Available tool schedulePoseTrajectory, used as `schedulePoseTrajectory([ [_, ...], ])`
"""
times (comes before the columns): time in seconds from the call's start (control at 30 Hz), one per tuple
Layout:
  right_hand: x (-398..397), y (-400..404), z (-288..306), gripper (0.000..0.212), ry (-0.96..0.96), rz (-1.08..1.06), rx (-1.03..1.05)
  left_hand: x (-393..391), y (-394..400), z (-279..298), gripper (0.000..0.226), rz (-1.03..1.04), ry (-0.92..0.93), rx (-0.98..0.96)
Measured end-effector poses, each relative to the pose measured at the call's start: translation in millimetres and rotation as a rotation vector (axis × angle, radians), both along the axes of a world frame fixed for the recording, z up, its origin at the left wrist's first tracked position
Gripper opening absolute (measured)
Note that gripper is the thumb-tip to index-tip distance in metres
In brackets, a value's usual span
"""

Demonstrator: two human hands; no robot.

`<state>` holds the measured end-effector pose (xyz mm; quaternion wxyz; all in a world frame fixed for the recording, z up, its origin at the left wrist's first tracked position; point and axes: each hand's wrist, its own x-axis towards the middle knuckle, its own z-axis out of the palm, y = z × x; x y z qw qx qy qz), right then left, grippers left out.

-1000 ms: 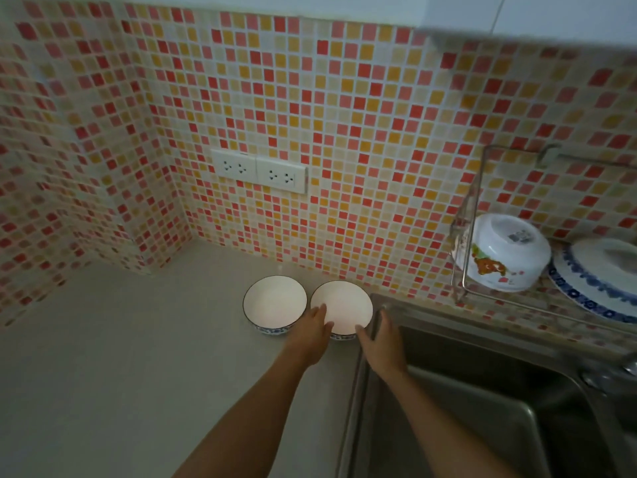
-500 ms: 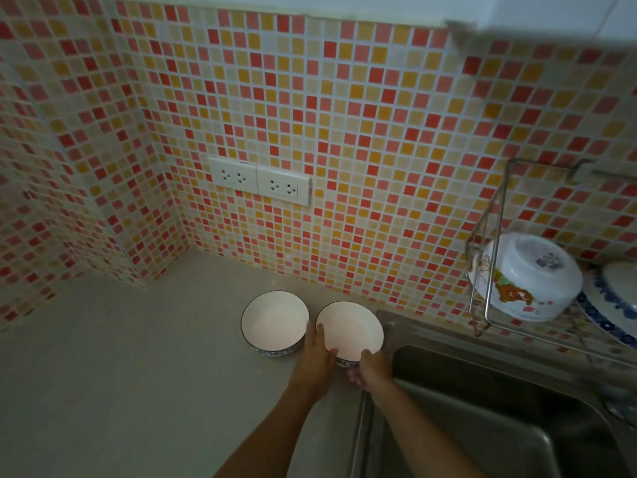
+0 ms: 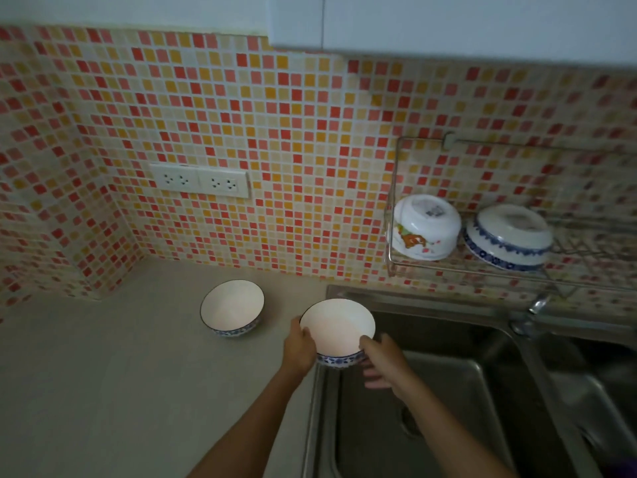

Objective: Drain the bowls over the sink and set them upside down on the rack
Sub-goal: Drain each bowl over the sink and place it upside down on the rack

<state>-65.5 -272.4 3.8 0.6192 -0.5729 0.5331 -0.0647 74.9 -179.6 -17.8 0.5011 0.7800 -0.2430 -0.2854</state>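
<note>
Both my hands hold a white bowl with a blue patterned base (image 3: 336, 331), upright, over the left edge of the steel sink (image 3: 448, 391). My left hand (image 3: 300, 346) grips its left rim and my right hand (image 3: 381, 360) grips its right side from below. A second matching bowl (image 3: 231, 307) stands upright on the beige counter (image 3: 103, 374) to the left. On the wire rack (image 3: 482, 267) on the wall, two bowls lie upside down: a white one with a flower print (image 3: 422, 231) and a blue-rimmed one (image 3: 510, 236).
A tap (image 3: 531, 308) stands behind the sink's divider, below the rack. A second sink basin (image 3: 593, 391) lies at the right. A double wall socket (image 3: 200, 180) sits in the mosaic tiles above the counter.
Both hands closed on the right bowl and lifted it off the counter, carrying it right to the sink's edge. The view has swung right, showing more of the rack.
</note>
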Motion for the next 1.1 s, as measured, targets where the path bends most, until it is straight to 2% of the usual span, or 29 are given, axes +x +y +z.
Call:
schedulePoseTrajectory([
  [0.13, -51, -4, 4, 0.047, -0.295, -0.160, 0.439, -43, 6, 0, 0.049, -0.061, 0.008, -0.075],
  [0.2, -76, -3, 4, 0.048, -0.367, -0.190, 0.512, -63, 4, -2, 0.039, -0.090, 0.004, -0.072],
  [0.3, -109, -1, 2, 0.041, -0.381, -0.196, 0.487, -92, -4, -2, 0.040, -0.135, -0.034, 0.010],
  [0.47, -154, -5, -7, 0.047, -0.351, -0.205, 0.450, -132, -19, -4, 0.035, -0.200, -0.191, 0.083],
  [0.67, -201, -18, -18, 0.068, -0.311, -0.250, 0.399, -170, -33, -14, 0.027, -0.269, -0.316, 0.058],
  [0.83, -228, -26, -21, 0.066, -0.228, -0.222, 0.297, -190, -37, -29, 0.021, -0.274, -0.303, -0.018],
  [0.9, -234, -28, -24, 0.064, -0.162, -0.209, 0.266, -196, -32, -43, 0.021, -0.271, -0.365, 0.031],
  [1.1, -244, -28, -44, 0.060, -0.053, -0.203, 0.156, -212, 3, -98, 0.048, -0.369, -0.511, 0.349],
])
